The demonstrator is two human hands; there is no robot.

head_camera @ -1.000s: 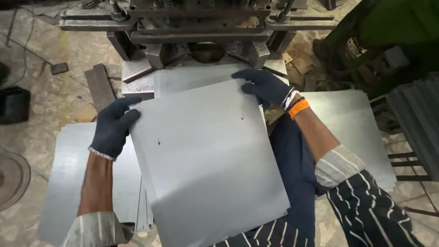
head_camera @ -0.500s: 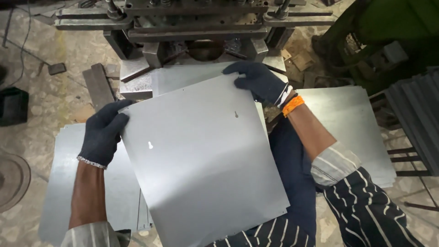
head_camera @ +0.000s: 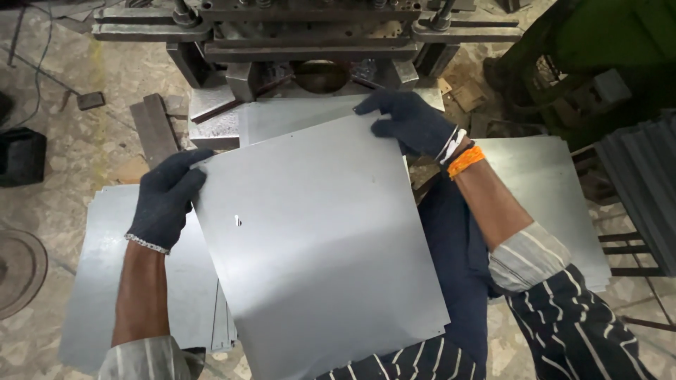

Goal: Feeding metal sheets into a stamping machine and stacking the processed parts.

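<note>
Metal sheet (head_camera: 317, 239), grey, roughly square, held tilted over the lap in front of the press (head_camera: 310, 42). Left hand (head_camera: 165, 200), dark knit glove, clamps the sheet's edge at nine o'clock, fingers curled over the corner. Right hand (head_camera: 412, 123), same glove, orange wristband, pinches the far corner at one o'clock.

Change against the frames of the last second: the sheet has swung, its far corner now nearer the press opening, and the left glove has slid higher along the edge. Reads as the sheet being squared up toward the die, not yet in it.

Around: a second sheet (head_camera: 296, 116) lies flat on the press bed at twelve o'clock, directly under the leading edge; it looks to occupy that space. Stack of sheets (head_camera: 98, 281) on the floor at eight o'clock, another stack (head_camera: 556, 190) at three o'clock. Loose steel bars (head_camera: 155, 130) at ten o'clock beside the bed. Dark green machine frame (head_camera: 598, 63) at two o'clock.
</note>
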